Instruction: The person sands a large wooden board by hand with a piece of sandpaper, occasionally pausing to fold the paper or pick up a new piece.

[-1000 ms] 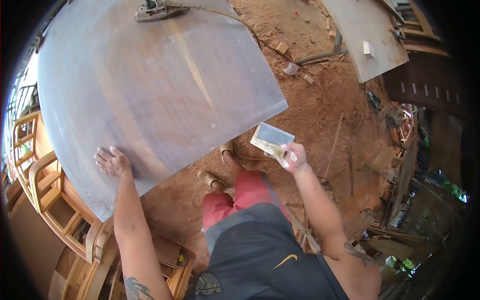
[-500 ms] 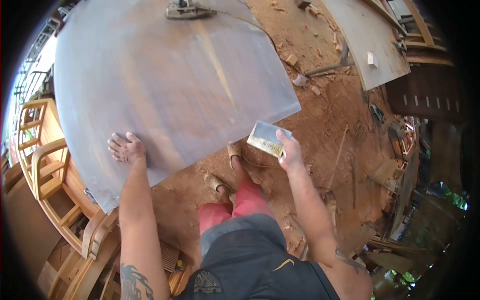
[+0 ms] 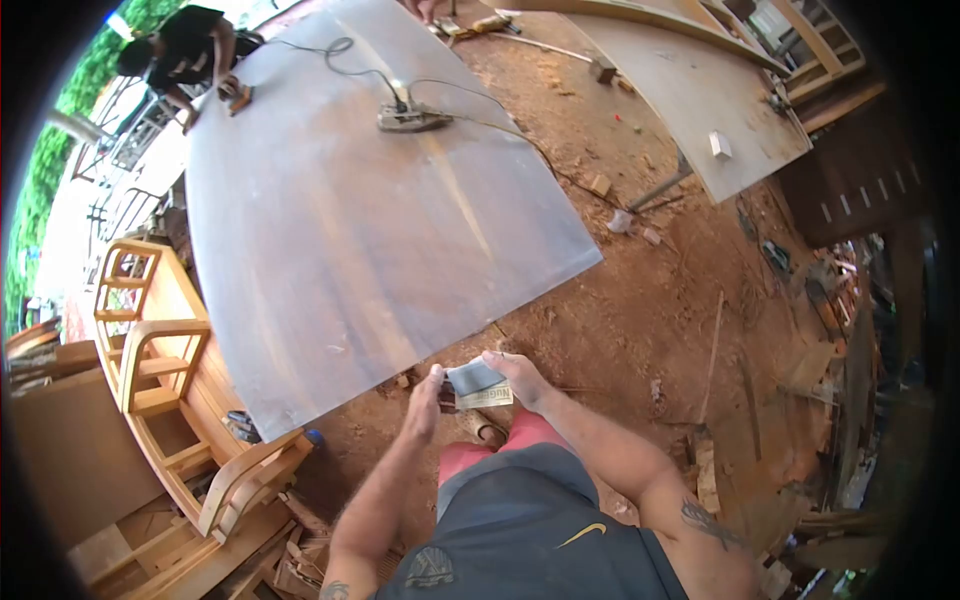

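In front of my waist, both hands hold a hand-sized rectangular block [image 3: 474,376], grey on top with a pale yellowish, lettered side. My right hand [image 3: 518,380] grips its right end, thumb over the grey face. My left hand [image 3: 426,402] is closed at the left end; its fingers are partly hidden. Just beyond lies a large flat panel [image 3: 330,240] with a dusty, greyish surface and brown streaks. A corded power sander [image 3: 412,117] rests on the panel's far part.
At the far left, another person [image 3: 190,55] leans over the panel with a hand on an orange tool [image 3: 237,97]. A wooden bench frame [image 3: 170,370] stands left. Another board [image 3: 690,110] with a small white block [image 3: 719,145] is at right. Shavings and offcuts litter the earth floor.
My left hand has lifted off the panel and come to the block. My right hand has brought the block closer to my body. The view has tilted up, showing the other person.
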Tool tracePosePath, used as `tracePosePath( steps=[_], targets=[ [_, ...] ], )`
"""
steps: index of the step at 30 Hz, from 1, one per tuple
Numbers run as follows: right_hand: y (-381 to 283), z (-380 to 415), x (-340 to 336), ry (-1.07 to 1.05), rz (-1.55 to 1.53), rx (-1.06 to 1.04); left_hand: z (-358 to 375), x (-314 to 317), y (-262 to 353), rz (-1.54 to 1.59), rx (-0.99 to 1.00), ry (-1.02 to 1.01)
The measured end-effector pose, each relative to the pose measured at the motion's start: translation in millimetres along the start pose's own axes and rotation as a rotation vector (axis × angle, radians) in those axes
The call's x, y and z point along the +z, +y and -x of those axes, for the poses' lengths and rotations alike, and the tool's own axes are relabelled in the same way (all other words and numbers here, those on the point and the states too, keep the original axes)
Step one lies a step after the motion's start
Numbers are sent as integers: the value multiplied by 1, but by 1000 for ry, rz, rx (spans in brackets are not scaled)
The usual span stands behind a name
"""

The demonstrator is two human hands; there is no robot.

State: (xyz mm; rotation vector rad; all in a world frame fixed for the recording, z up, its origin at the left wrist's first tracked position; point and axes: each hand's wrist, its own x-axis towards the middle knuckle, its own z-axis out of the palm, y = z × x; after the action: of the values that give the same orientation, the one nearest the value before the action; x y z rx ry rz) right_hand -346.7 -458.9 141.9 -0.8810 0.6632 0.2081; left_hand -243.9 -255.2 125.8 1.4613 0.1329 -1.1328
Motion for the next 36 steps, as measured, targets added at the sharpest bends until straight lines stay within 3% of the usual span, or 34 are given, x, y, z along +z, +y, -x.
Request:
tracePosePath(
  steps=[1, 6, 9, 12, 15, 16, 19, 22, 26, 31, 34, 36],
  targets=[
    [-1, 1, 4, 0, 29, -10, 9, 5, 3, 73, -60, 22],
    [6, 8, 17, 40, 264, -132, 37, 5, 19, 32, 27, 172],
    [7, 20, 24, -45, 339, -69, 40, 1, 12, -16, 107, 169],
    [2, 32, 31, -103, 346, -183, 65, 5, 18, 76, 161, 185],
    [1, 34, 27, -138, 207, -152, 75, -1, 8, 129, 242, 173],
    [-5, 42, 32, -145, 104, -42, 76, -3, 3, 107, 301, 173],
    [-1, 54, 40, -61, 474, -157, 91, -7, -6, 71, 394, 172],
    [14, 57, 46, -27, 540, -195, 101, -14, -14, -5, 431, 190],
    [24, 64, 59, -9, 742, -348, 123, -19, -7, 52, 298, 162],
    [34, 74, 77, -13, 899, -479, 136, -23, -13, -135, 401, 196],
    [42, 71, 82, -62, 793, -453, 130, -30, -28, -146, 480, 250],
    [41, 64, 80, -193, 615, -305, 131, -30, -32, -139, 521, 270]
  ],
)
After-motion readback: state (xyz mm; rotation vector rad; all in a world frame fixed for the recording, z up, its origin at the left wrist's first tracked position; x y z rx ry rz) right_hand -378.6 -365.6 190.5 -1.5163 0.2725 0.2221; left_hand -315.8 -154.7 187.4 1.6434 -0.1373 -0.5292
